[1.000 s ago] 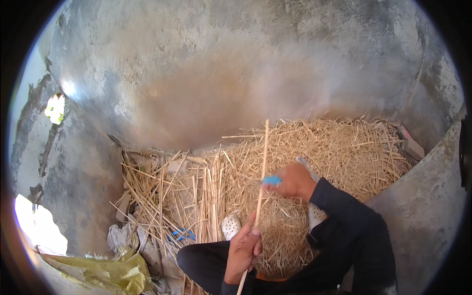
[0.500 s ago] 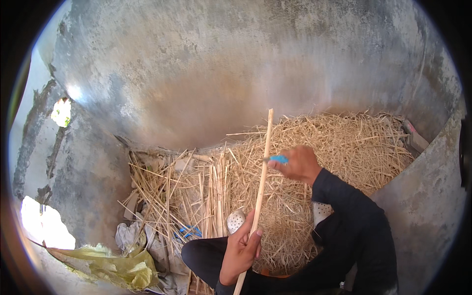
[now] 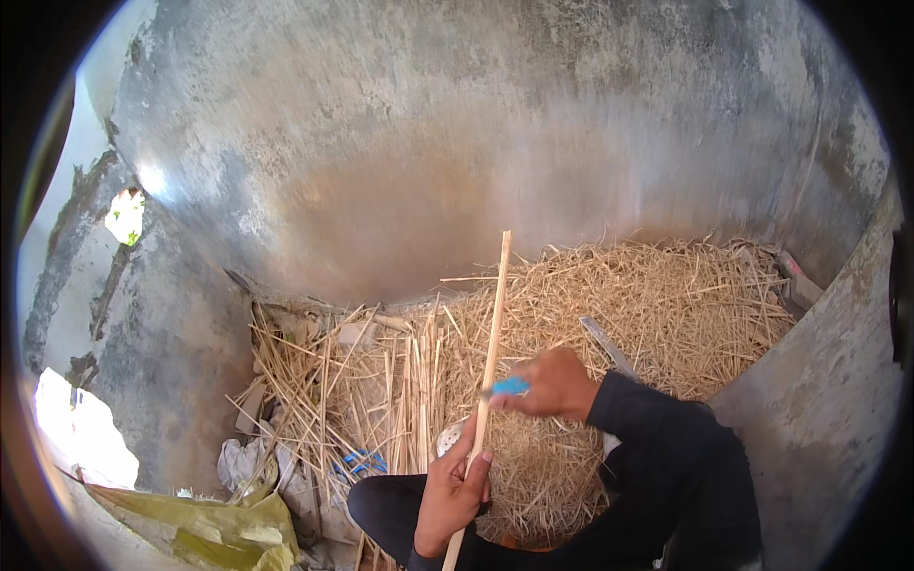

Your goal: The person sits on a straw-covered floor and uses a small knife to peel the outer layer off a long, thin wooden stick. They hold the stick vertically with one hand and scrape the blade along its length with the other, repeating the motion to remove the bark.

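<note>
A long pale strip of split bamboo or wood (image 3: 496, 324) stands slanting in front of me, its far end near the wall. My left hand (image 3: 452, 495) is closed round its lower part, thumb on top. Higher up, my right hand (image 3: 557, 383) grips a small blue-handled knife (image 3: 509, 385); its short grey blade, slightly blurred, meets the strip just above the left hand. Beyond the right wrist, a flat grey metal blade (image 3: 609, 344) lies on the heap of shavings (image 3: 666, 295).
Thin split sticks (image 3: 419, 381) lie in a bundle and loosely to the left. Among them is a blue object (image 3: 362, 463). A yellow-green sheet (image 3: 219, 528) lies lower left. A perforated white shoe (image 3: 449, 438) shows beside the left hand. A concrete wall (image 3: 457, 124) rises behind.
My right hand has drawn the blue-handled knife down along the strip toward my left hand. The strip's top has shifted slightly left and down. The grey metal blade has come into view.
</note>
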A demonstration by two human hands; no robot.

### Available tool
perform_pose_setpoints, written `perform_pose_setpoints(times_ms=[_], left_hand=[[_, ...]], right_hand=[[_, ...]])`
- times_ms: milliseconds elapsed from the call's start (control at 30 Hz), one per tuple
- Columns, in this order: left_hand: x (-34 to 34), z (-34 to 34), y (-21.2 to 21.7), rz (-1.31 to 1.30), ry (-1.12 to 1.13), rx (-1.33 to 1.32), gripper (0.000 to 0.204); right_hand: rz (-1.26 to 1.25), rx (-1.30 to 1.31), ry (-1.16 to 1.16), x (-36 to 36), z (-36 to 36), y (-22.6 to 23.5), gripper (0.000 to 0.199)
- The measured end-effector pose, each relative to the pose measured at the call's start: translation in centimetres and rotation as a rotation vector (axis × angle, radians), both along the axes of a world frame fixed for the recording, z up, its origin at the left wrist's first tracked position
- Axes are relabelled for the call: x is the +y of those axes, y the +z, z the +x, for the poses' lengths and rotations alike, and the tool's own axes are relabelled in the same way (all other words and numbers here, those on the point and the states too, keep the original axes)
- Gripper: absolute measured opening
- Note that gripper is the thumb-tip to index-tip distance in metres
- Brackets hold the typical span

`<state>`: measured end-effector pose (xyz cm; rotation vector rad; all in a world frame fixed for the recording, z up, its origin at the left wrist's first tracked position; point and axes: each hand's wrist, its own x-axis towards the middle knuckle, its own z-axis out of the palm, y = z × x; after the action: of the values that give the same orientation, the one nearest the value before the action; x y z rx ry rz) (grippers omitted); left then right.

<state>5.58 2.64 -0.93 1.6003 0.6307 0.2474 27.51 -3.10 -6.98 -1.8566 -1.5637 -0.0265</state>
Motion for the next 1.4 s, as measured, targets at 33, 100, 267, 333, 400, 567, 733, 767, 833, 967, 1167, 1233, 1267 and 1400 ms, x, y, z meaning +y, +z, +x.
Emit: perform_pose_setpoints(times_ms=[33, 100, 267, 333, 400, 567, 733, 767, 833, 967, 1167, 1233, 1267, 1400], left_hand=[[0.1, 0.0, 0.1, 0.033, -0.004, 0.02, 0.052], [-0.4, 0.5, 0.5, 0.032, -0.015, 0.012, 0.051], [-0.1, 0.6, 0.6, 0.064, 0.011, 0.019, 0.051], [-0.1, 0.6, 0.8, 0.065, 0.024, 0.026, 0.051], [-0.5, 0.2, 0.8, 0.074, -0.007, 0.054, 0.051], [-1.3, 0.2, 0.4, -0.024, -0.032, 0.064, 0.051], [-0.1, -0.2, 0.0, 0.022, 0.001, 0.044, 0.051], [-0.2, -0.1, 0.1, 0.025, -0.003, 0.064, 0.05], [-0.5, 0.0, 0.1, 0.0, -0.021, 0.08, 0.05], [-0.6, 0.2, -0.4, -0.047, -0.021, 0.045, 0.05], [0.1, 0.4, -0.2, 0.014, -0.004, 0.026, 0.05], [-0.4, 0.6, 0.3, 0.034, -0.007, 0.078, 0.049], [-0.5, 0.6, 0.1, 0.066, -0.02, 0.099, 0.048], [0.2, 0.6, -1.1, 0.221, 0.001, 0.103, 0.045]], right_hand=[[0.035, -0.054, -0.004, -0.1, -0.5, 0.3, 0.076], [-0.036, -0.018, -0.16, 0.2, 2.0, 0.5, 0.076], [-0.076, -0.019, -0.14, 0.4, 1.1, 0.5, 0.08], [-0.061, -0.127, -0.168, 0.6, 1.5, 0.4, 0.078], [-0.055, -0.229, -0.193, 0.7, 2.3, 0.3, 0.075], [-0.134, -0.065, -0.319, 0.6, 6.2, -0.2, 0.075], [0.014, -0.11, -0.076, 0.0, -0.1, 0.5, 0.077], [-0.008, -0.09, -0.148, 0.4, 1.4, 0.2, 0.078], [-0.09, -0.057, -0.318, 0.5, 4.9, -0.5, 0.076], [-0.092, -0.079, -0.342, 0.0, 6.5, -0.7, 0.069], [-0.002, -0.07, -0.112, 0.1, 1.0, 0.6, 0.076], [0.007, -0.088, -0.188, 0.4, 3.5, -0.6, 0.069], [-0.017, -0.063, -0.255, 0.5, 5.0, -1.5, 0.069], [-0.043, -0.048, -0.232, 1.0, 5.2, -1.1, 0.072]])
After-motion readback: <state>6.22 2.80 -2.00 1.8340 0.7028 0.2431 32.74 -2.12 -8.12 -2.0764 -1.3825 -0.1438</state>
